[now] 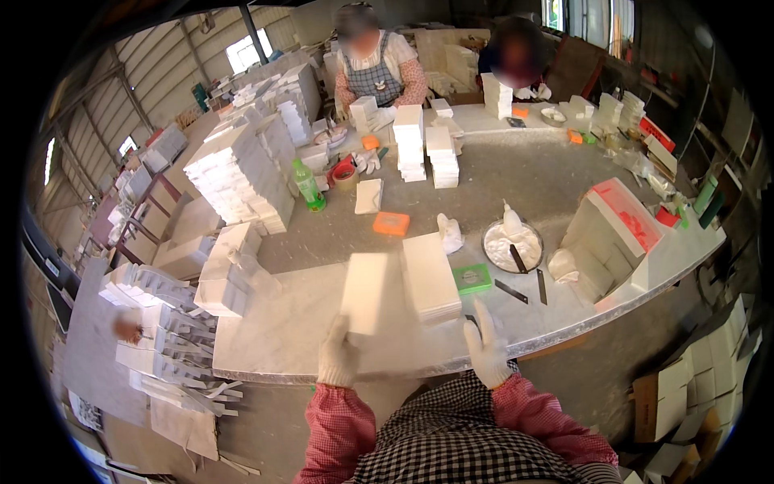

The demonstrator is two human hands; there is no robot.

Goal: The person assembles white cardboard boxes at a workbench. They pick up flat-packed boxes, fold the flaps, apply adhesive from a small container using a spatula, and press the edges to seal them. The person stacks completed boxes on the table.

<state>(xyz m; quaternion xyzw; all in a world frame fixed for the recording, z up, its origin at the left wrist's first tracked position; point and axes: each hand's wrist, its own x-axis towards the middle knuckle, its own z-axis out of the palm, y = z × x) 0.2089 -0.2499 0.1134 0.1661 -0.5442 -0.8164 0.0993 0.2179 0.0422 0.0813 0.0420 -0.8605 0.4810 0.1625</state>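
My left hand (pixel 337 355), in a white glove, closes on the lower edge of a flat white tile (pixel 366 290) tilted up above the table's near edge. Beside it stands a stack of white tiles (pixel 430 276). My right hand (pixel 487 348), gloved too, is to the right of this stack with its fingers stretched and apart. A small dark piece (pixel 472 319) shows by its fingertips; whether they touch is unclear. Beyond that hand lie a green block (pixel 471 279) and two dark flat blades (pixel 511 291). A round bowl (pixel 484 238) holds white paste and a dark-handled tool.
White tile stacks (pixel 234 173) rise at the left. A green bottle (pixel 307 185), tape roll (pixel 346 177) and orange block (pixel 391 223) stand farther back. An open box (pixel 605 234) with a red-marked rim sits at right. Two people (pixel 379 68) work across the table.
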